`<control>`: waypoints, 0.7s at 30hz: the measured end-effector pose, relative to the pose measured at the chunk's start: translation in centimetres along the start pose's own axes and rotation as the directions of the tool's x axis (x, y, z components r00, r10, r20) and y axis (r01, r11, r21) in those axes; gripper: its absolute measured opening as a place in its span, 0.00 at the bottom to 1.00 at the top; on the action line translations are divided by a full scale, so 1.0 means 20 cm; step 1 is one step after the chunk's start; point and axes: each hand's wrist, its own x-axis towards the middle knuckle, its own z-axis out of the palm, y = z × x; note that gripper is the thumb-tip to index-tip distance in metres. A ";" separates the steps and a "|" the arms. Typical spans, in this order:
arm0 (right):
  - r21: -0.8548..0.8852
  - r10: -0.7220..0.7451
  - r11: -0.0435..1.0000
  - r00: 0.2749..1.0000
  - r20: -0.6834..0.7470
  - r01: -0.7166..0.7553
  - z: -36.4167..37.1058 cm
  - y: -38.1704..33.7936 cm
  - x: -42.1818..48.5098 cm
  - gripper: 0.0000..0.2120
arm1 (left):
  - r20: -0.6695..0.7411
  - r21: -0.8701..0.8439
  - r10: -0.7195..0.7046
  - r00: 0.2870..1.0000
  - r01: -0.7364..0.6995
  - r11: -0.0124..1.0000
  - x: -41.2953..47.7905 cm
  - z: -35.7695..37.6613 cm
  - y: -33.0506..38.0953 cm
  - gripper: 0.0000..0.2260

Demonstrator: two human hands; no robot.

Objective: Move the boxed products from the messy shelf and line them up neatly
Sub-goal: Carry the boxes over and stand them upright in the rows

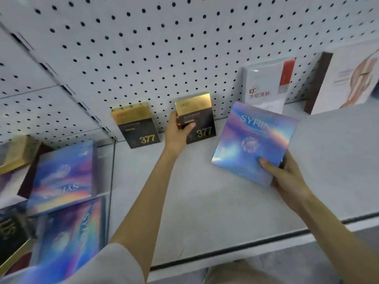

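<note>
Head view: the left hand (178,133) grips a gold box (195,117) by its left edge, thumb across the front. The box stands upright at the back of the shelf (225,201), by the pegboard (143,48). A second gold box (135,125) leans near it on the left, apart. The right hand (287,177) holds a rainbow box (254,142) by its lower corner (thumb on the face), tilted above the shelf. Left of the clear divider (111,181), more rainbow boxes (61,177) lie jumbled.

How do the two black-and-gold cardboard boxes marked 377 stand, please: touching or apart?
Apart. The head view shows white pegboard and the left hand between the left box and the right box, which that hand grips.
</note>
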 end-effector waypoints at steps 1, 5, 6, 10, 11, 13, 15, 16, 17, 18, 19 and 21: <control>0.007 0.001 1.000 1.000 -0.007 -0.001 0.00 0.01 0.00 0.26 | -0.005 -0.016 0.001 1.000 -0.001 1.000 0.01 0.00 -0.01 0.19; 0.049 0.005 0.999 1.000 -0.018 -0.004 -0.01 0.03 0.00 0.26 | -0.042 -0.052 0.037 0.998 -0.039 0.998 0.02 0.00 -0.04 0.17; 0.067 0.004 0.998 1.000 -0.028 -0.003 -0.01 0.03 0.00 0.26 | -0.066 -0.073 0.050 0.997 -0.055 0.996 0.02 0.00 -0.05 0.17; 0.108 -0.003 0.994 0.998 -0.060 0.010 -0.01 0.02 0.00 0.25 | -0.115 -0.119 0.052 0.992 -0.066 0.991 0.04 -0.01 -0.06 0.17; 0.106 -0.004 0.994 0.998 -0.061 0.010 -0.01 0.02 0.00 0.25 | -0.105 -0.119 0.047 0.993 -0.060 0.991 0.04 -0.01 -0.06 0.17; 0.096 -0.010 0.995 0.998 -0.065 0.017 0.00 0.02 0.00 0.25 | -0.089 -0.124 0.028 0.996 -0.039 0.992 0.05 -0.01 -0.06 0.16; 0.097 -0.016 0.995 0.997 -0.069 0.022 0.00 0.02 -0.01 0.25 | -0.085 -0.142 -0.009 0.996 -0.004 0.990 0.05 -0.01 -0.06 0.14; 0.100 -0.012 0.995 0.997 -0.070 0.019 -0.01 0.02 -0.01 0.25 | -0.083 -0.150 -0.030 0.996 0.017 0.988 0.05 -0.01 -0.07 0.12; 0.103 -0.005 0.995 0.998 -0.068 0.012 0.00 0.02 -0.01 0.24 | -0.080 -0.160 -0.049 0.996 0.036 0.986 0.05 -0.01 -0.07 0.12; 0.105 0.005 0.994 0.998 -0.064 0.002 0.00 0.01 -0.01 0.24 | -0.079 -0.169 -0.066 0.995 0.052 0.984 0.06 -0.01 -0.07 0.11; 0.108 0.016 0.994 0.998 -0.058 -0.009 0.00 0.00 -0.01 0.24 | -0.079 -0.170 -0.081 0.994 0.067 0.983 0.06 -0.01 -0.07 0.11; 0.119 0.039 0.992 0.998 -0.047 -0.033 0.00 -0.01 -0.02 0.22 | -0.088 -0.161 -0.094 0.992 0.079 0.984 0.05 -0.01 -0.06 0.11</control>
